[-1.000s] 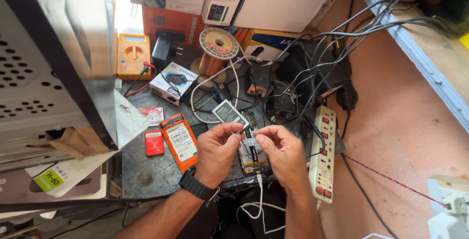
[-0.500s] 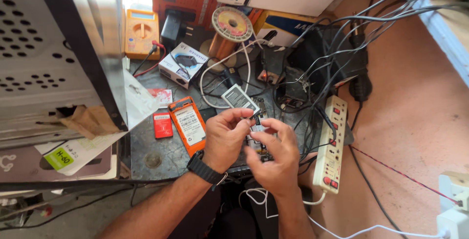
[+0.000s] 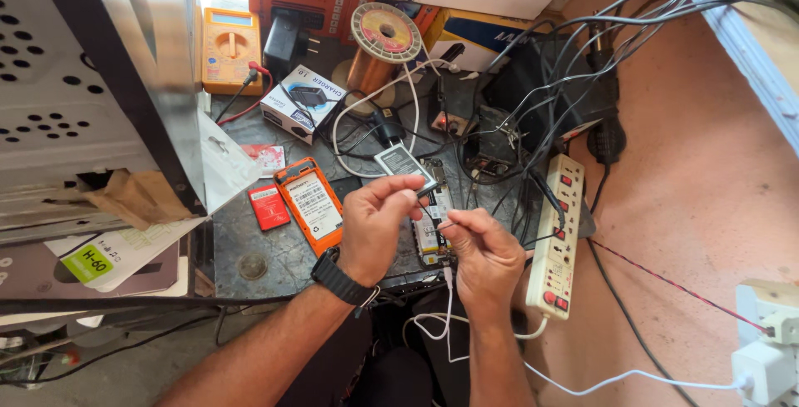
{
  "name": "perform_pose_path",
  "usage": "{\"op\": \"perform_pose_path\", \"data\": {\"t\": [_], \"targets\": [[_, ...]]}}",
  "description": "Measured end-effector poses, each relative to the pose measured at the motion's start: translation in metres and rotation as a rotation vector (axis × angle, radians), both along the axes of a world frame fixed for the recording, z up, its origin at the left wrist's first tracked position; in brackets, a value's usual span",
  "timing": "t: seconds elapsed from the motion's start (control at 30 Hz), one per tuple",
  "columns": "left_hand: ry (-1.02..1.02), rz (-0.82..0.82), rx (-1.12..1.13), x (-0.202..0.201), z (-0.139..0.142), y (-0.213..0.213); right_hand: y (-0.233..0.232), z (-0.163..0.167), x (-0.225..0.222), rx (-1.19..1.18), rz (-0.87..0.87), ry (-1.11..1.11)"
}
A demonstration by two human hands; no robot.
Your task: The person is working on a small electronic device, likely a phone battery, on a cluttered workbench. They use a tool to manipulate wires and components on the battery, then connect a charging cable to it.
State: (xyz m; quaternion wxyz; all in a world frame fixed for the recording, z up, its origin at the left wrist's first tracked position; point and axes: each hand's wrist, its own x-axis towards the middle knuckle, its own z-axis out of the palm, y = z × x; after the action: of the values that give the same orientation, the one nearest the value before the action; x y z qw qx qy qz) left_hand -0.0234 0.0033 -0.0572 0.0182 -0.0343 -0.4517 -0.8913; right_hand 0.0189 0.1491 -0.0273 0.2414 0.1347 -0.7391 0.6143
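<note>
A thin black wire (image 3: 430,207) runs slantwise between the two hands, its upper end toward the left hand (image 3: 374,224) and its lower end at the right hand (image 3: 483,253). Each grip is pinched closed on it, thumb against forefinger. Just beneath lies an opened phone (image 3: 431,220), long axis pointing away from the person, on the table (image 3: 283,249). An orange phone (image 3: 311,203) lies to the left, a white power strip (image 3: 556,236) to the right.

Electronics repair workshop: cluttered bench with yellow multimeter (image 3: 230,47) upper left, copper wire spool (image 3: 381,45) top centre, power strip (image 3: 558,232) right, tangled cables (image 3: 574,66).
</note>
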Motion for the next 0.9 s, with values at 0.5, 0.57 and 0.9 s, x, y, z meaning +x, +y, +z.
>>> {"op": "perform_pose_path", "data": {"t": [0.5, 0.57, 0.9], "targets": [[0.059, -0.075, -0.01, 0.003, 0.007, -0.004, -0.021, -0.005, 0.004, 0.096, -0.185, 0.187], [0.059, -0.079, -0.007, 0.003, 0.008, -0.005, -0.022, -0.002, 0.003, 0.187, -0.2, 0.217], [0.036, -0.095, 0.033, 0.003, 0.009, -0.006, -0.025, 0.005, 0.008, 0.338, -0.247, 0.25]]}}
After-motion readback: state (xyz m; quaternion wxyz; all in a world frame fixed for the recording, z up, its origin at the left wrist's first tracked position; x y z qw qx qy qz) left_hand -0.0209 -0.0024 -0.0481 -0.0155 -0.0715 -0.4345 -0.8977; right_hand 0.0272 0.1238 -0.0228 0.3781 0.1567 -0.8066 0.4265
